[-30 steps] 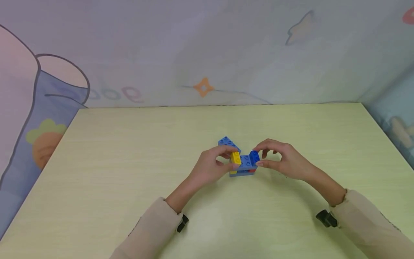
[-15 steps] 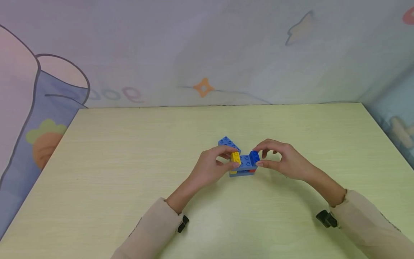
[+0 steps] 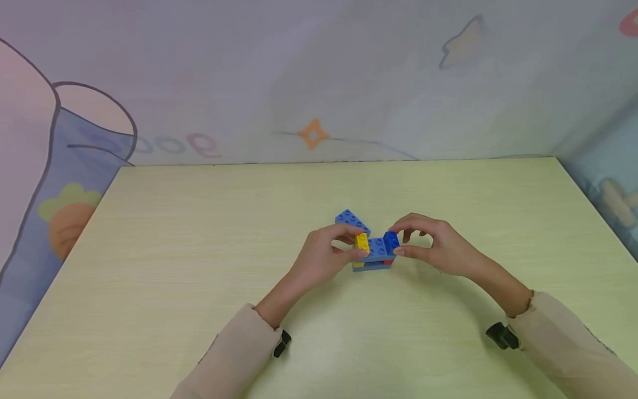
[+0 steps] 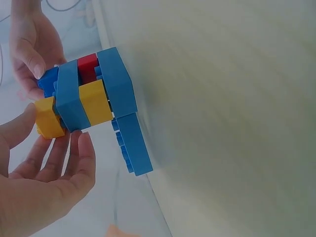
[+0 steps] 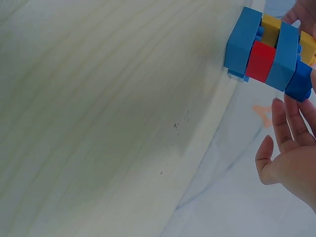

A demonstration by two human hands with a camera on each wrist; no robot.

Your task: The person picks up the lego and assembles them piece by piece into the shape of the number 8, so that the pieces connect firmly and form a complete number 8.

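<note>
bare table (image 3: pixel 199 249) all round, brick stack (image 3: pixel 374 255) between hands, loose blue brick (image 3: pixel 351 220) behind

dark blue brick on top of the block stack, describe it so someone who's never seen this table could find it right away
On the pale green table, look midway between the two hands for the small brick stack. On its top layer, at the end by the right hand, sits the dark blue brick, pinched by that hand. Its neighbours are lighter blue, and the top brick at the other end is yellow.

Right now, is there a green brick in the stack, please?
No, the stack shows only blue, yellow and red bricks between the two hands.
</note>
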